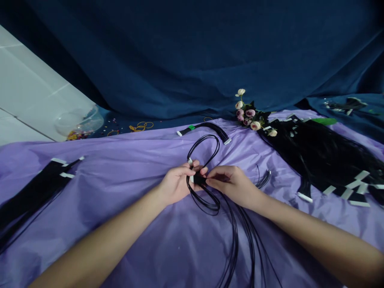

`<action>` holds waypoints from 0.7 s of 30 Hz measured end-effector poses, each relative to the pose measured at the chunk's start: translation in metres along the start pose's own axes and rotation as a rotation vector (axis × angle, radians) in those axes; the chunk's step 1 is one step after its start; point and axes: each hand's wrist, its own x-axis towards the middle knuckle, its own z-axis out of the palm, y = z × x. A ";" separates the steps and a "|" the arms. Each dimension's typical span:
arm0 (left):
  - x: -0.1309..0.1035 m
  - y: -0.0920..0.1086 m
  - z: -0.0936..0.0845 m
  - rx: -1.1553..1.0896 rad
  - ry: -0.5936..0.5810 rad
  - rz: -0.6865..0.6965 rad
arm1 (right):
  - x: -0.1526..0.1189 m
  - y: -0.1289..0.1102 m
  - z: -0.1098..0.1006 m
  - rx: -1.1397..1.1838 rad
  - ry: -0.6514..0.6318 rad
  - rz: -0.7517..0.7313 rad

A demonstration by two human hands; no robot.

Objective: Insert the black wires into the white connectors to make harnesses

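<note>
My left hand (180, 182) is closed round a coiled black cable (209, 202), with a white connector showing at the thumb. From this grip one loop of thin black wires rises away from me and another hangs toward me. My right hand (229, 184) pinches a dark, flat part of the same cable just right of the left fingers. More of its loose wires trail down the cloth toward me. Beyond the hands lies a short black cable (212, 127) with white end connectors and a green tag.
Purple cloth (126, 172) covers the table. Black cables with white connectors lie at the left (36, 188) and in a big pile (318, 152) at the right. Artificial flowers (250, 116), yellow rubber bands (141, 126) and a clear bowl (79, 122) sit near the blue curtain (192, 56).
</note>
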 end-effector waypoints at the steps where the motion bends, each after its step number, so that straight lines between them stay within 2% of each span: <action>1: 0.000 0.000 0.000 -0.002 0.006 0.001 | 0.000 0.000 0.000 -0.018 0.015 -0.017; 10: 0.001 -0.002 0.001 -0.025 0.017 -0.010 | -0.003 -0.001 0.000 -0.063 0.034 -0.017; 15: 0.001 -0.003 0.000 -0.044 0.017 -0.006 | -0.005 -0.006 -0.006 -0.297 0.105 -0.105; 17: 0.002 -0.003 0.000 -0.042 0.035 -0.001 | -0.003 -0.010 -0.017 -0.200 0.021 -0.070; 20: 0.002 -0.003 0.001 -0.031 0.068 -0.012 | 0.001 -0.013 -0.040 0.280 -0.317 0.119; 21: 0.001 -0.003 0.001 -0.031 0.072 -0.014 | 0.002 -0.013 -0.047 0.428 -0.370 0.147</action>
